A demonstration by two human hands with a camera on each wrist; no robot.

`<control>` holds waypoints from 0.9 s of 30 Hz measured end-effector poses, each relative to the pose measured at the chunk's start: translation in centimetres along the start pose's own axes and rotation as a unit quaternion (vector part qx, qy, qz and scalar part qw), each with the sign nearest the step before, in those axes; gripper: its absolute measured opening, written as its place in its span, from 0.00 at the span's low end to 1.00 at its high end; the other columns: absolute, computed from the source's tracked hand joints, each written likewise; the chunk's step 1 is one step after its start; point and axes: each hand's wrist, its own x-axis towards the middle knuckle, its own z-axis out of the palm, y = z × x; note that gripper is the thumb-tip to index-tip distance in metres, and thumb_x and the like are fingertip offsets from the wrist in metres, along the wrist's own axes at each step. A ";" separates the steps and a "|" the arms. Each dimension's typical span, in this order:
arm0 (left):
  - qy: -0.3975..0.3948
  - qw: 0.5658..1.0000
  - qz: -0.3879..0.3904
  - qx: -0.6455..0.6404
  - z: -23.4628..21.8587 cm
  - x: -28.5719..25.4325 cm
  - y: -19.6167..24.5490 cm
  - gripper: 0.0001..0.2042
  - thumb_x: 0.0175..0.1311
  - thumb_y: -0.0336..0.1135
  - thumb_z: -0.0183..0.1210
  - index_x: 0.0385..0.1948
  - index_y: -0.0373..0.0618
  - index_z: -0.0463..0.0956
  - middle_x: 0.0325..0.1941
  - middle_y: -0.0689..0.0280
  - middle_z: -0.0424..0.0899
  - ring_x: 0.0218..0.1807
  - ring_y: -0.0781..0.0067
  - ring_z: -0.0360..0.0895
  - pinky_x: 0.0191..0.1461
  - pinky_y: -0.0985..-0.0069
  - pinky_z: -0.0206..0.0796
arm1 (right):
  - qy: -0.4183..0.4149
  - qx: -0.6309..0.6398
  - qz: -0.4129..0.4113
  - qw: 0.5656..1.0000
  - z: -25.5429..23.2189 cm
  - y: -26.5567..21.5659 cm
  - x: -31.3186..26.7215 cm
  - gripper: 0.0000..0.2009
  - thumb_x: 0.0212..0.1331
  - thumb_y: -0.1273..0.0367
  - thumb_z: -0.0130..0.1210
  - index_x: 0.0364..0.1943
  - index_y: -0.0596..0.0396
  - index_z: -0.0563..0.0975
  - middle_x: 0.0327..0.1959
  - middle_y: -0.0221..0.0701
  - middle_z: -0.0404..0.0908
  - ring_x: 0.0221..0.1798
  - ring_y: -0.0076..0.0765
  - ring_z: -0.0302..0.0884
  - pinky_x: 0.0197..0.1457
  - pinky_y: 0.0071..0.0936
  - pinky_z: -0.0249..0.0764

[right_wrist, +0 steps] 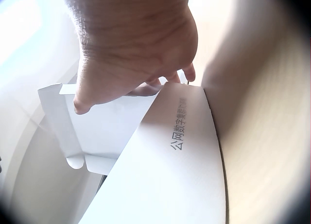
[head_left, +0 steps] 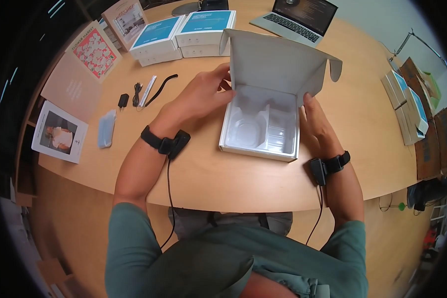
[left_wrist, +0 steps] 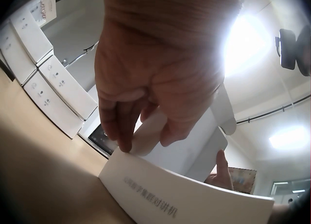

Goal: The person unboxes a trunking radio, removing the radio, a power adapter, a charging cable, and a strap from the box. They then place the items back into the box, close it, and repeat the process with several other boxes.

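Observation:
A white cardboard box (head_left: 259,155) stands on the table with its lid (head_left: 278,64) raised at the back. Inside lies a clear plastic tray (head_left: 248,130) with moulded hollows. My left hand (head_left: 208,92) is at the box's rear left corner, fingers loosely bent, fingertips right at the rim in the left wrist view. Along the right wall my right hand (head_left: 319,119) has its thumb extended upward beside the lid. Its other fingers reach round the far corner (right_wrist: 167,81) and are partly hidden in the right wrist view. Printed characters mark the side wall (left_wrist: 150,197).
White-and-blue boxes (head_left: 203,25) are stacked at the back, more boxes (head_left: 407,107) at the right. A laptop (head_left: 298,22) stands open behind the lid. Left lie a black adapter (head_left: 123,101), a cable, a black strap (head_left: 163,89) and a blue packet (head_left: 106,129), near upright books (head_left: 92,49).

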 end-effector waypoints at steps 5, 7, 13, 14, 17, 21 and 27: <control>-0.002 1.000 0.002 0.000 0.1 0.0 -0.5 0.28 0.69 0.34 0.64 0.70 0.37 0.74 0.56 0.50 0.92 0.53 0.55 0.92 0.62 0.62 0.81 | -0.043 -0.072 -0.005 0.996 -1.6 1.3 0.3 0.47 0.80 0.34 0.42 0.83 0.65 0.61 0.81 0.45 0.69 0.83 0.47 0.64 0.85 0.41 0.59; -0.005 1.000 0.006 -0.006 0.0 -0.1 -0.4 0.27 0.69 0.34 0.65 0.70 0.37 0.75 0.55 0.50 0.92 0.53 0.54 0.92 0.62 0.62 0.81 | -0.022 -0.071 0.006 0.997 -0.8 0.4 0.0 0.44 0.80 0.38 0.45 0.81 0.64 0.64 0.78 0.43 0.71 0.80 0.45 0.66 0.83 0.40 0.61; -0.004 1.000 0.008 0.007 0.0 -0.3 -0.5 0.25 0.69 0.32 0.67 0.68 0.38 0.76 0.50 0.52 0.93 0.51 0.54 0.91 0.61 0.62 0.81 | -0.100 -0.099 0.051 0.989 -4.8 3.4 1.4 0.25 0.72 0.59 0.50 0.65 0.63 0.78 0.63 0.32 0.81 0.67 0.33 0.73 0.74 0.34 0.67; -0.004 1.000 0.010 0.007 0.1 -0.4 -0.6 0.25 0.69 0.32 0.67 0.68 0.38 0.76 0.50 0.52 0.93 0.51 0.54 0.91 0.61 0.62 0.81 | -0.094 -0.064 0.089 0.989 -5.3 3.9 1.4 0.22 0.68 0.64 0.50 0.60 0.62 0.81 0.58 0.29 0.82 0.65 0.30 0.73 0.72 0.32 0.68; -0.003 1.000 0.018 0.001 0.1 -0.4 -1.1 0.24 0.69 0.32 0.68 0.66 0.38 0.76 0.48 0.51 0.93 0.50 0.53 0.91 0.59 0.61 0.81 | -0.053 -0.112 0.130 0.984 -3.8 1.0 0.9 0.20 0.72 0.63 0.51 0.58 0.61 0.82 0.56 0.28 0.84 0.63 0.28 0.75 0.69 0.30 0.69; 0.001 0.998 0.036 0.042 0.3 -0.5 -2.1 0.20 0.69 0.29 0.68 0.61 0.37 0.77 0.48 0.49 0.92 0.49 0.46 0.89 0.57 0.59 0.80 | -0.033 -0.098 0.093 0.990 -3.1 0.9 0.6 0.20 0.74 0.60 0.53 0.59 0.61 0.82 0.58 0.29 0.85 0.61 0.28 0.77 0.68 0.28 0.71; -0.004 0.990 0.139 0.029 0.2 -0.8 -3.4 0.17 0.70 0.26 0.64 0.59 0.37 0.81 0.54 0.46 0.90 0.55 0.39 0.87 0.62 0.55 0.79 | 0.004 0.120 0.098 0.988 -1.3 -1.1 -0.5 0.30 0.79 0.58 0.52 0.72 0.71 0.75 0.66 0.40 0.84 0.65 0.35 0.79 0.69 0.31 0.73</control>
